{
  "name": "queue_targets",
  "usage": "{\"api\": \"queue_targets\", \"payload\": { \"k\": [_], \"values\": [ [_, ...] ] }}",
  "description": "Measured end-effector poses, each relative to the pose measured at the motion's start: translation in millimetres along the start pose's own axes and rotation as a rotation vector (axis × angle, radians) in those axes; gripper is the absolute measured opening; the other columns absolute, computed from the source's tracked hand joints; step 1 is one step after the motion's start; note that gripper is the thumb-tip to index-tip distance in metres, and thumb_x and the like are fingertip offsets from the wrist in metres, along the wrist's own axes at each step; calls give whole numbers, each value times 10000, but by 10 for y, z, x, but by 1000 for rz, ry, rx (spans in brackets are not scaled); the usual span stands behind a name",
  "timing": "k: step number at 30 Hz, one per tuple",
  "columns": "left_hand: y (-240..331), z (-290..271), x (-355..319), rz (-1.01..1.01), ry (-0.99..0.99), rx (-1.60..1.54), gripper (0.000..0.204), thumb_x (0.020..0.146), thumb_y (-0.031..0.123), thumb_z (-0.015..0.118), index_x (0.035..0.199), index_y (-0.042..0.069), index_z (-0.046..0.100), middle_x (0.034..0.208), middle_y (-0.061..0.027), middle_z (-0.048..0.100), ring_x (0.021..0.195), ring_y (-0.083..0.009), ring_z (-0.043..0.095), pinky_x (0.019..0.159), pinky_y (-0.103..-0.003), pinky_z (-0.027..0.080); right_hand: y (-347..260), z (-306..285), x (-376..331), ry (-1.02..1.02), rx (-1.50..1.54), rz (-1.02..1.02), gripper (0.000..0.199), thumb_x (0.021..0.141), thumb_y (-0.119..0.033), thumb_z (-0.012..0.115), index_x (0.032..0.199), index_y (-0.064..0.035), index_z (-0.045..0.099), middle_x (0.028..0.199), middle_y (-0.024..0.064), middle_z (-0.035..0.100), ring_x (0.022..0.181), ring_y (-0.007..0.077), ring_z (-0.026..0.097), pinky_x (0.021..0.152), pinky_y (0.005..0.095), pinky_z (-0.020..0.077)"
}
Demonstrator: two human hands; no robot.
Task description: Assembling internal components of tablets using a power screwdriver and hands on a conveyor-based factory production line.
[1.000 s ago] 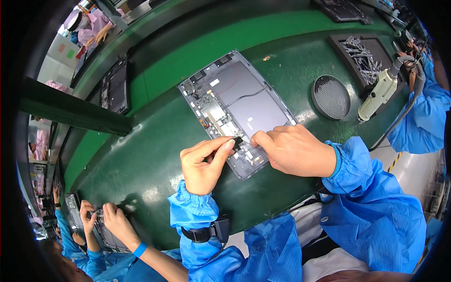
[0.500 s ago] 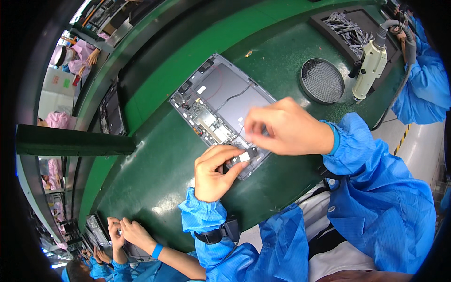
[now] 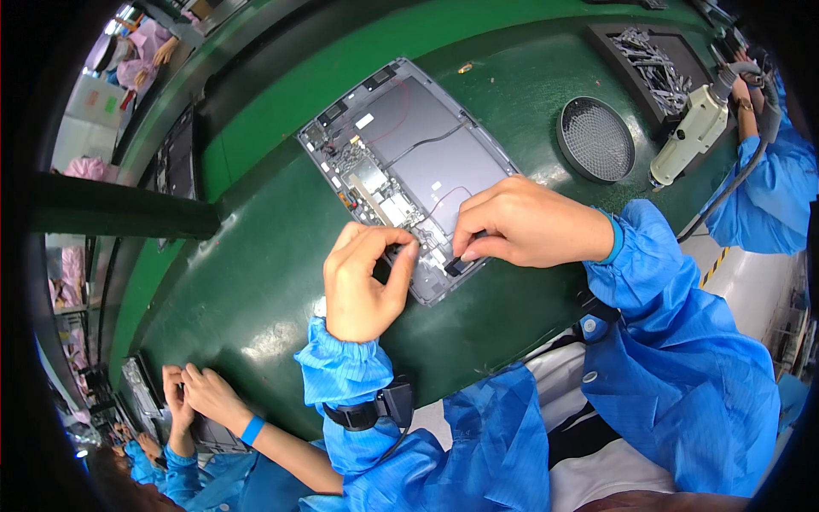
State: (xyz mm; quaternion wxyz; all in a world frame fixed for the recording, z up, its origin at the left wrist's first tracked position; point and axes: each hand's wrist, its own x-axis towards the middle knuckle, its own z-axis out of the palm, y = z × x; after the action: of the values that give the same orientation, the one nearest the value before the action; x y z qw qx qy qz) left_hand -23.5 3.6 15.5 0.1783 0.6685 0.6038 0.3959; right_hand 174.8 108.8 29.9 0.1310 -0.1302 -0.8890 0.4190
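Note:
A grey electronic device housing point(image 3: 426, 141) lies open on the green table, its circuit board point(image 3: 371, 188) along the left side and a thin dark cable crossing it. My right hand point(image 3: 533, 224) pinches a small black part point(image 3: 455, 266) at the housing's near right corner, and a thin wire runs close by. My left hand point(image 3: 363, 277) is over the near left edge of the housing, thumb and forefinger nearly together. Whatever is between those fingertips, if anything, is too small to tell. A black strap with a small box sits on my left wrist.
A round dark dish point(image 3: 597, 143) and a black tray point(image 3: 607, 49) of grey metal parts stand at the far right. Beside them is a cream handheld tool point(image 3: 693, 135) on a hose. Co-workers' hands point(image 3: 205, 394) are at the near left. A green beam point(image 3: 128, 205) juts in.
The black part, earlier in my left hand, is now in my right hand at the housing's corner. My right hand came down; the left moved left off the part. The view shifted slightly.

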Motion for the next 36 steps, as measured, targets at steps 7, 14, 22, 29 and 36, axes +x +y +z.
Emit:
{"api": "queue_targets", "payload": {
  "k": [7,14,22,29,36],
  "values": [
    [-15,-26,-9,56,80,85,111,707,-12,680,813,11,655,782,-97,657,675,-233,560,594,-315,459,-7,80,19,-33,1,15,102,740,-28,667,839,-22,644,805,78,628,726,268,624,653,351,484],
    [30,-2,33,15,148,136,105,714,-19,671,812,10,648,769,-90,650,662,-224,565,565,-319,453,-73,-27,-120,-110,-224,-47,144,768,-167,675,882,-79,666,858,48,522,700,241,590,589,371,461],
    [99,49,-24,179,-101,60,151,648,25,736,783,21,669,687,-84,585,628,-250,571,571,-325,465,-281,-237,-419,656,-239,-74,118,738,-53,697,852,-54,665,768,96,585,633,209,579,570,300,471],
    [333,149,24,238,-281,299,377,511,140,826,827,10,667,748,-94,552,677,-268,565,595,-342,470,462,-556,-1117,1614,-619,-80,739,677,-114,789,1285,-5,383,1250,151,405,1149,251,444,972,336,362],
    [323,324,-38,309,-179,248,213,603,9,752,793,-13,659,727,-89,547,618,-242,552,560,-324,454,362,-926,-1359,1176,427,469,355,812,-246,678,1029,21,590,572,17,543,497,83,526,506,225,442]
  ]
}}
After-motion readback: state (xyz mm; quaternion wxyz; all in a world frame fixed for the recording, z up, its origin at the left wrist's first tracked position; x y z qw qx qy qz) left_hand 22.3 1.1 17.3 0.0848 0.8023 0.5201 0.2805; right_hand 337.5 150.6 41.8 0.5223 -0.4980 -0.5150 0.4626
